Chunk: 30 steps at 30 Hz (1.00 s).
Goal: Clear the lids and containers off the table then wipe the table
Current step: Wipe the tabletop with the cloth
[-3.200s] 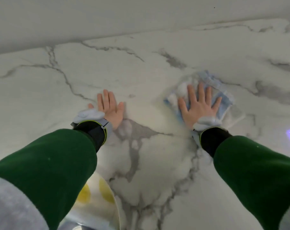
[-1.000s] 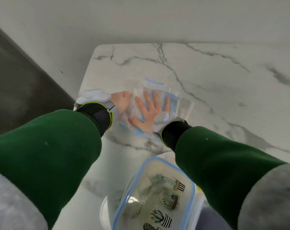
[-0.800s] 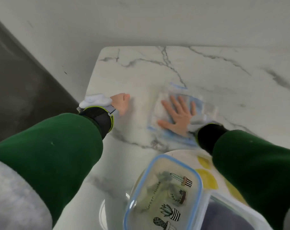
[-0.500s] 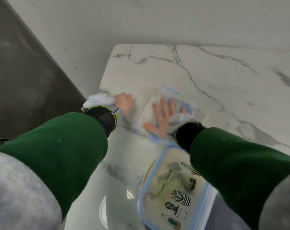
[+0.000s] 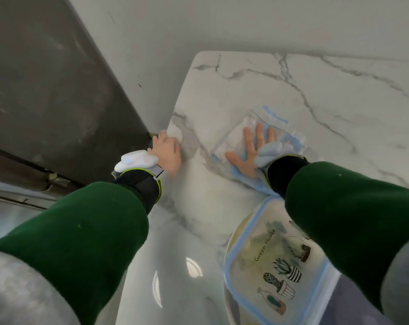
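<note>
Right hand [image 5: 252,153], fingers spread, pressing flat on cloth [image 5: 252,133] mid-frame | left hand [image 5: 167,152] resting curled, holding nothing, at table [image 5: 234,90] edge | lid [image 5: 276,261] lying lower right

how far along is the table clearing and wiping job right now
Done: the marble table shows no loose lids or containers on the stretch in view. In hand: the right hand is pressed flat on a cloth near the table's left end, while the left hand rests at the edge. Left: a lidded container with plant drawings sits at the near edge, whether on the table or below it is unclear.
</note>
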Each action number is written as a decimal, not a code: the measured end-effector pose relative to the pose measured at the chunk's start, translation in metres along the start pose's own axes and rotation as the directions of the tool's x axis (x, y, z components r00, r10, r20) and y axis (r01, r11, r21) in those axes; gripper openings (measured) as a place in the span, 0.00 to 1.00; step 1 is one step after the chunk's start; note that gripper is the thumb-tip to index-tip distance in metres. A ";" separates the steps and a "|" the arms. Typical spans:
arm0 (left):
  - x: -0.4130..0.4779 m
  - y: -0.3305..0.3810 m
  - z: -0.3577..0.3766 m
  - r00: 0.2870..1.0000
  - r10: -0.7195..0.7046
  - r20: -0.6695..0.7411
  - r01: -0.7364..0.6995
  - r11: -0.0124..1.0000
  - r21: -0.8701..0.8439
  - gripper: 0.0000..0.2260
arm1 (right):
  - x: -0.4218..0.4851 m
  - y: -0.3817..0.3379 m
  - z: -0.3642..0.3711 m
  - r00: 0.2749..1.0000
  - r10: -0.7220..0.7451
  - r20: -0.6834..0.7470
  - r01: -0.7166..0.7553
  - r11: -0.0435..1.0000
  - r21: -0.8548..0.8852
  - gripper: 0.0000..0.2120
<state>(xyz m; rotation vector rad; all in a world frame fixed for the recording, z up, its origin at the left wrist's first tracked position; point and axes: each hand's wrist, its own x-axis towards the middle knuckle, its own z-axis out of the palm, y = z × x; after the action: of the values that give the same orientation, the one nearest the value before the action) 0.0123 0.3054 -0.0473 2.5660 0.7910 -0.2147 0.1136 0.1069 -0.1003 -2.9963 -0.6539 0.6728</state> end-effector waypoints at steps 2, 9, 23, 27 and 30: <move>0.005 -0.005 -0.004 0.999 -0.014 -0.045 0.013 1.000 -0.020 0.17 | -0.004 -0.034 -0.007 1.000 0.005 0.026 -0.005 1.000 -0.001 0.46; 0.033 -0.031 -0.026 0.999 -0.048 0.001 0.048 0.994 -0.102 0.18 | -0.043 -0.161 0.017 0.930 -0.360 -0.080 0.363 0.931 0.035 0.42; 0.062 -0.062 -0.024 0.999 0.035 0.020 -0.032 0.992 -0.122 0.17 | 0.086 -0.139 -0.037 0.990 0.000 -0.139 0.002 1.000 0.011 0.39; 0.061 -0.058 -0.029 0.999 0.023 0.027 -0.018 0.989 -0.147 0.15 | 0.054 -0.156 -0.017 0.976 -0.152 -0.154 0.151 0.988 -0.016 0.37; 0.053 -0.046 -0.036 0.999 0.029 0.017 -0.026 0.992 -0.124 0.19 | 0.020 -0.164 0.002 0.965 -0.216 -0.146 0.218 0.976 -0.003 0.37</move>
<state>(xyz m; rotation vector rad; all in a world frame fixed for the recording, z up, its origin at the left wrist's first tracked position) 0.0308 0.3824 -0.0471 2.4535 0.7381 -0.1754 0.0642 0.2642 -0.0952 -2.8667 -0.9448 0.4400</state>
